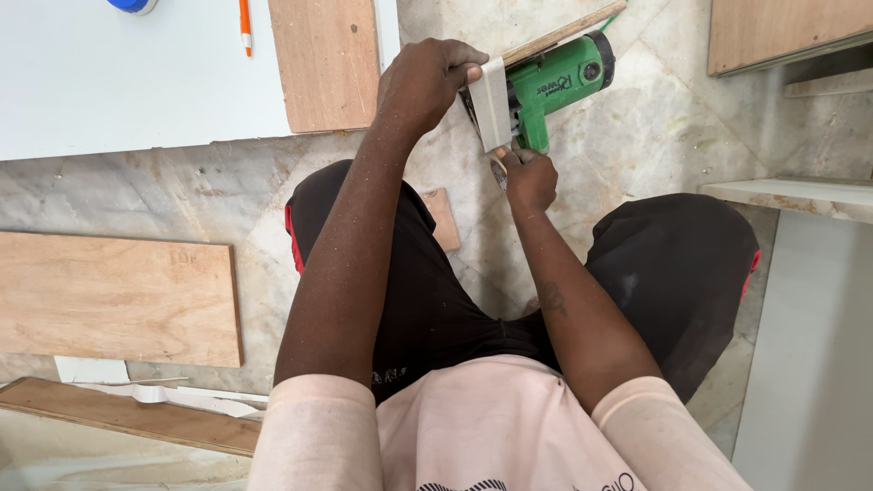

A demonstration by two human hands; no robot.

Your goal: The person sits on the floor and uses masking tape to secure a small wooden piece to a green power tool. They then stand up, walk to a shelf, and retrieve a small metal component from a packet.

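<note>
I sit on a marble floor with a green power tool [556, 86] lying in front of my knees. My left hand [426, 80] grips a small pale rectangular block [490, 102] and presses it against the tool's near end. My right hand [528, 177] is just below the block, fingers closed on something small at the tool's underside; I cannot tell what it is. A thin wooden strip [566, 32] lies across the top of the tool.
A white panel [118, 73] with an orange pen [245, 25] lies at the far left, beside a plywood piece [326, 62]. Another plywood board [116, 298] is at my left, a small offcut [445, 220] between my legs, and white boards [800, 195] on the right.
</note>
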